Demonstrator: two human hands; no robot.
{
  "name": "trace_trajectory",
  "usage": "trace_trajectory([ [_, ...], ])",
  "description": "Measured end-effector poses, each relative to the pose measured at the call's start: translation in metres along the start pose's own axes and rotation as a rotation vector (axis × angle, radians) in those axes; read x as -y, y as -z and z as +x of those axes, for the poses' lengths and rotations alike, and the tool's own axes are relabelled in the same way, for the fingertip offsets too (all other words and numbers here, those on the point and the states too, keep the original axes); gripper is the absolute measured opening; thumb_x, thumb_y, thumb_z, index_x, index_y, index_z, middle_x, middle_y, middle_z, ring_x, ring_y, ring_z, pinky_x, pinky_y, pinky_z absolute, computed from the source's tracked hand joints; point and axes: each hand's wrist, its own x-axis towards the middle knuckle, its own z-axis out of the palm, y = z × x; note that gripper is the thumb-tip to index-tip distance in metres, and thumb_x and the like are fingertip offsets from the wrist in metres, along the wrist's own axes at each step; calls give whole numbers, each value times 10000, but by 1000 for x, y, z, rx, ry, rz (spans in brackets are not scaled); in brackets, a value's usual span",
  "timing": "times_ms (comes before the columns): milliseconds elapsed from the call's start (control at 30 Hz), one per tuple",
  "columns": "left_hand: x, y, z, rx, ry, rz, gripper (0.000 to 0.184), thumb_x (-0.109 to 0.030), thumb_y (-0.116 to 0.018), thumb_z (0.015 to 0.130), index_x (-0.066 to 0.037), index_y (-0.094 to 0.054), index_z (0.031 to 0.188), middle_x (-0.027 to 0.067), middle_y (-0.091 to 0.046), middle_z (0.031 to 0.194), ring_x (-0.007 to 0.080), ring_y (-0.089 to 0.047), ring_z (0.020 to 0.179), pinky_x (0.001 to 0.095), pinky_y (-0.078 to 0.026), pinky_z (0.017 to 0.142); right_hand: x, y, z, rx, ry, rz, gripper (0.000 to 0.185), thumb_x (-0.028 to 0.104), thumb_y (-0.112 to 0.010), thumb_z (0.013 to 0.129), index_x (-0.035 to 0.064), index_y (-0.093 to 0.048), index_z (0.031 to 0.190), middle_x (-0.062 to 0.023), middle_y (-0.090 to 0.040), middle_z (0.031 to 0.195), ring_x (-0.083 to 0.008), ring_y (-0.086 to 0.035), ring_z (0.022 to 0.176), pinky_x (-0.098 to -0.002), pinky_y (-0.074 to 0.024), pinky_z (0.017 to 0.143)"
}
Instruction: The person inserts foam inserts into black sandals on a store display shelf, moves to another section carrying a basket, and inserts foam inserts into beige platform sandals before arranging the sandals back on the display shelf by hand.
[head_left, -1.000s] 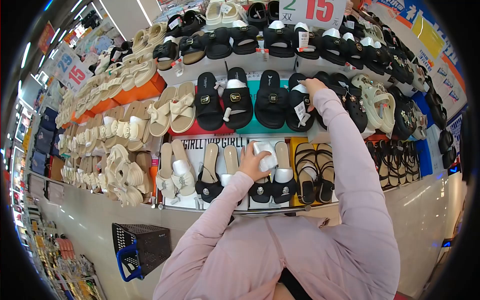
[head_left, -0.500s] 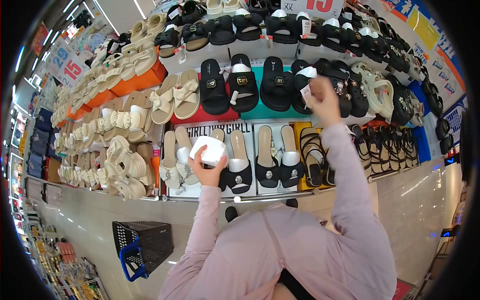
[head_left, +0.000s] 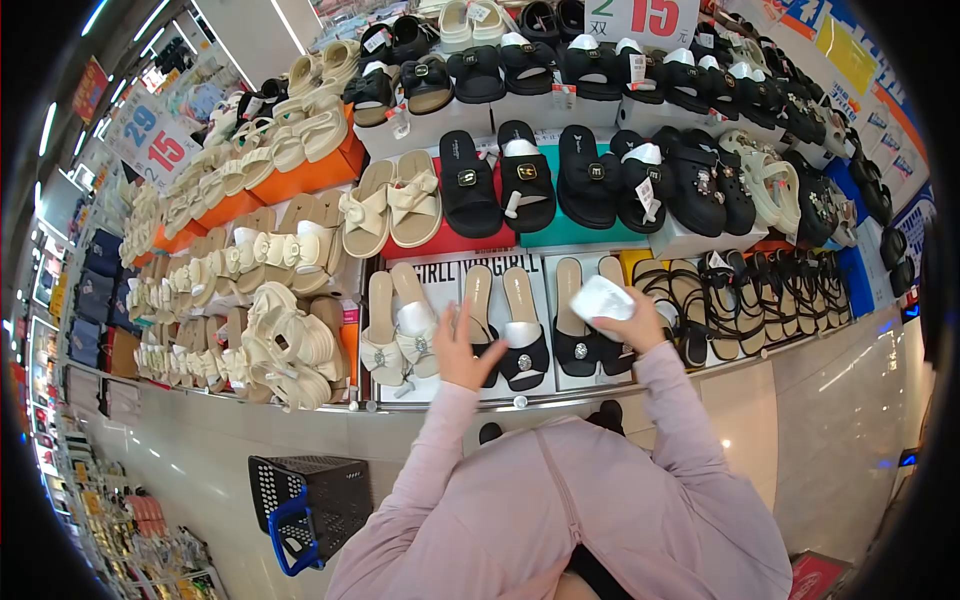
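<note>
My right hand (head_left: 645, 326) grips a small white bundle (head_left: 600, 298), perhaps packing paper, above black jewelled sandals (head_left: 578, 350) in the front row. My left hand (head_left: 466, 352) hovers with fingers spread and nothing in it. It is between the cream bow sandals (head_left: 382, 352) and another black sandal (head_left: 524, 362), partly covering the black one beside it. White stuffing shows inside some sandals. Behind stand black slides (head_left: 470, 185), one with a white tag (head_left: 648, 198) hanging from its strap.
Rows of footwear fill the stepped display, with cream sandals (head_left: 285, 345) piled at left and black strappy sandals (head_left: 735, 320) at right. Price signs (head_left: 150, 140) stand behind. A dark shopping basket (head_left: 335, 495) with a blue handle rests on the floor at lower left.
The white bundle has passed from my left hand to my right. My right hand has come down from the tagged black slide; my left hand is now open. The view has shifted slightly.
</note>
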Motion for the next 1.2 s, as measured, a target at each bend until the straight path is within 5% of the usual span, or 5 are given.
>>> trace_trajectory([
  [133, 74, 36, 10, 66, -18, 390, 859, -380, -781, 606, -240, -389, 1358, 210, -361, 1324, 383, -407, 1127, 464, -321, 954, -9, 26, -5, 7, 170, -824, 681, 211, -861, 464, 51, -604, 1074, -174, -600, 1055, -244, -583, 992, -334, -455, 864],
  [233, 98, 48, 5, 216, 40, 405, 849, -359, -800, 574, -345, -407, 1327, 177, -322, 1358, 360, -418, 1117, 457, -330, 946, -13, 15, -2, 204, -22, -207, 720, 180, -853, 444, 56, -590, 1103, -153, -597, 1073, -250, -579, 998, -321, -450, 876],
  [400, 97, 47, -5, 371, 87, 465, 840, -236, -818, 539, -463, -445, 1256, 134, -272, 1406, 328, -458, 1093, 454, -338, 930, -2, 2, 10, 311, 181, -421, 678, 174, -813, 467, 76, -606, 1105, -134, -646, 1003, -280, -609, 952, -331, -465, 864],
  [867, 99, 65, -32, 467, -61, 374, 716, -78, -661, 601, -460, -520, 1189, 89, -257, 1436, 316, -546, 1041, 492, -386, 845, 6, -31, -10, 377, -43, -785, 554, 210, -792, 447, 147, -674, 984, -111, -671, 887, -294, -633, 842, -364, -486, 815],
  [1200, 78, 58, -45, 375, -75, 417, 806, -181, -701, 601, -375, -410, 1327, 156, -211, 1456, 381, -380, 1211, 526, -298, 961, -31, -32, -15, 226, 148, -692, 654, 270, -803, 445, 205, -644, 1076, -162, -577, 1118, -349, -496, 1106, -608, -218, 1016],
])
